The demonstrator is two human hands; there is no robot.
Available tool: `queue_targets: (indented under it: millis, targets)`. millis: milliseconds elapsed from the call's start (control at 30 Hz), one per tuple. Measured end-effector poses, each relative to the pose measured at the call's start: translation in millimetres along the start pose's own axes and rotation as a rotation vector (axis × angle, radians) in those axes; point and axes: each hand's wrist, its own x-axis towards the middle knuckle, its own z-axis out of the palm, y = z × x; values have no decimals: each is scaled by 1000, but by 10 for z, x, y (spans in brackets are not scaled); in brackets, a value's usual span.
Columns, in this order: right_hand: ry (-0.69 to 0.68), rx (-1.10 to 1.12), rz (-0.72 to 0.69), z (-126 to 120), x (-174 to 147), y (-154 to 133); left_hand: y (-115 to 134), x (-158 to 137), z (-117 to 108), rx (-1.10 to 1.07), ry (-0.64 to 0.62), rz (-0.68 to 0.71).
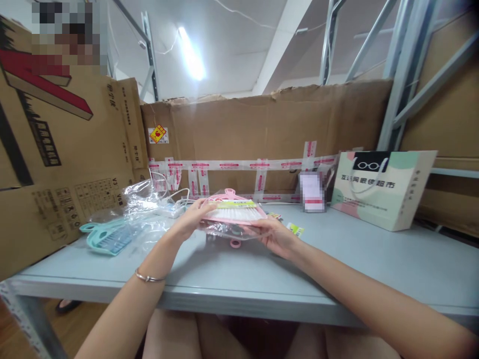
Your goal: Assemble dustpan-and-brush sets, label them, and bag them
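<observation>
Pink dustpan set (239,213), with clear plastic (220,230) about it, is mid-frame above the counter (359,269); left hand (192,218) and right hand (279,238) grip opposite sides, probably to keep it level.

A tube light (191,55) is glowing on the pale ceiling (243,55); metal posts (407,65) are rising beside brown cardboard (224,129), and a grey table (392,249) is standing over brown floor (71,326).

A storeroom, by all appearances: grey metal shelving posts (398,89) rise near the far right corner of a smooth grey tabletop (374,264), big brown cardboard cartons (243,127) line its left and far edges, and a white tube light (191,54) glows overhead.
</observation>
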Motion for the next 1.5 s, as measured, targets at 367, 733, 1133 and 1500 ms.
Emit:
queue_targets:
  millis: [367, 733, 1133, 1500]
  targets:
    - [16, -76, -82, -45, -120, -198, 171, -274, -317, 19, -460, 202]
    - [-361, -508, -281, -433, -234, -246, -63, -154, -127, 224, -385, 446]
    - [-139, -1085, -634, -497, -180, -84, -82, -170, -109, 369, -279, 497]
    - [-46, -998, -492, -424, -155, -64, -150, -56, -47, 336, -157, 440]
